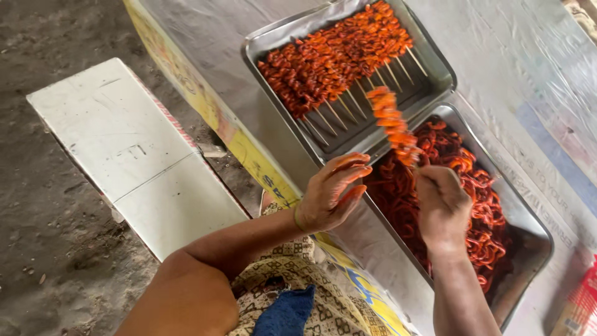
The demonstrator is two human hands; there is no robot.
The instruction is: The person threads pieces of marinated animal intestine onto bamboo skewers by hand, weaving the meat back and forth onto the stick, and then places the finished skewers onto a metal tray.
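Half-loaded skewer [392, 124] of orange-red meat, tilted toward 11 o'clock, stands above near tray [528, 218]. Right hand [443, 208] fingers closed on its lower end. Left hand [333, 193] just beside at 9 o'clock, fingers spread and curled, stained orange (holding nothing visible). Near tray holds loose red strips [479, 205]. Far tray [435, 78], at 12 o'clock, carries finished skewers [336, 59]. White bench [137, 155] well apart at 9 o'clock.

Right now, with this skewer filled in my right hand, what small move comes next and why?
Probably carry the skewer over and lay it with the finished ones in the far tray. It looks fully threaded, the right hand holds it above the near tray of loose strips, and the left hand is open and empty.
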